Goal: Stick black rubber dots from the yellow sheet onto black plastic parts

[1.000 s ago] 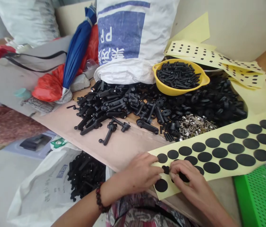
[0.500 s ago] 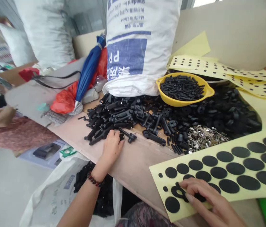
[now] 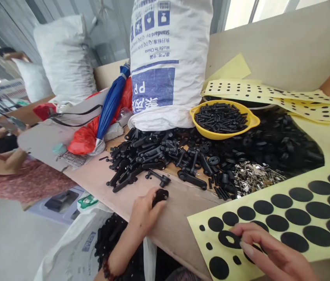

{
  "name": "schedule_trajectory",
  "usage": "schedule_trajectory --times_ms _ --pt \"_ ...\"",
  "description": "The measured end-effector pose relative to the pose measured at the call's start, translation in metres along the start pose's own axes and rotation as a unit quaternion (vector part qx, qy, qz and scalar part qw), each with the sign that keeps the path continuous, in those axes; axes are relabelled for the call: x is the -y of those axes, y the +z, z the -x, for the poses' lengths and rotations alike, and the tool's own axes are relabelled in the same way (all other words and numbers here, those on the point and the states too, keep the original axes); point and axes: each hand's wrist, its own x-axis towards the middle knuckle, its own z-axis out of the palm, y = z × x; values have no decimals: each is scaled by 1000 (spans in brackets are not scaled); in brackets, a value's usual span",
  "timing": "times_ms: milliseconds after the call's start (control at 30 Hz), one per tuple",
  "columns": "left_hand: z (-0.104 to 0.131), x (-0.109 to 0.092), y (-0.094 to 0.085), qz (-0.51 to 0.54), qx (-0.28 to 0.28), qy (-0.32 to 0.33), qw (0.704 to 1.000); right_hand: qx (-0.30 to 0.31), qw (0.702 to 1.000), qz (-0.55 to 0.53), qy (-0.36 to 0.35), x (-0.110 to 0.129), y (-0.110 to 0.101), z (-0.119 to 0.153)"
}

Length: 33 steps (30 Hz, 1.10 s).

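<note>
My left hand point(image 3: 147, 214) grips a small black rounded plastic part point(image 3: 160, 196) just above the table's front strip. Its underside is covered by my fingers. Pinched at its right edge by the thumb and forefinger of my right hand point(image 3: 266, 246) is a black ring sticker point(image 3: 222, 239). The ring is over the yellow sticker sheet point(image 3: 194, 222), among rows of black round stickers point(image 3: 219, 267). A black crank-shaped part point(image 3: 160, 178) lies apart from the heap of black arm-like parts point(image 3: 141, 152).
Behind the heap stand a large white sack point(image 3: 167, 47) and a yellow basin point(image 3: 220, 134) of black screw-like pieces. Small metal pieces point(image 3: 255, 177) lie at right. A blue umbrella point(image 3: 113, 101) rests at left. A person point(image 3: 9, 162) sits farther left. An open bag point(image 3: 74, 242) hangs below the edge.
My left hand has drawn back from the heap toward me with the black part. The ring sticker in my right hand has shifted slightly over the sheet. The view has tilted up.
</note>
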Motion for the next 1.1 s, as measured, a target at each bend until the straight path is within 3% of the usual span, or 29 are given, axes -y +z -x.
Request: schedule_trajectory --times_ms 33,133,200,267,367,667,900,1100 --pt "3 -6 5 120 36 5 992 0 1000 -25 8 8 2 -1" --pt "10 -28 26 389 165 -21 906 -25 994 -98 38 29 7 -3" --pt "12 -42 38 448 232 -40 863 -59 989 -127 46 37 9 -4" --pt "13 -51 46 452 270 -43 849 -55 989 -129 42 38 8 -5" --pt "13 -59 48 427 292 -34 855 -22 993 -109 45 33 3 -5" --pt "17 -77 34 365 302 36 880 -15 993 -102 60 22 4 -6" --pt "18 -78 34 349 302 39 886 -10 993 -93 66 18 5 -6" --pt "18 -77 34 293 287 71 909 -9 996 -67 63 19 6 -7"
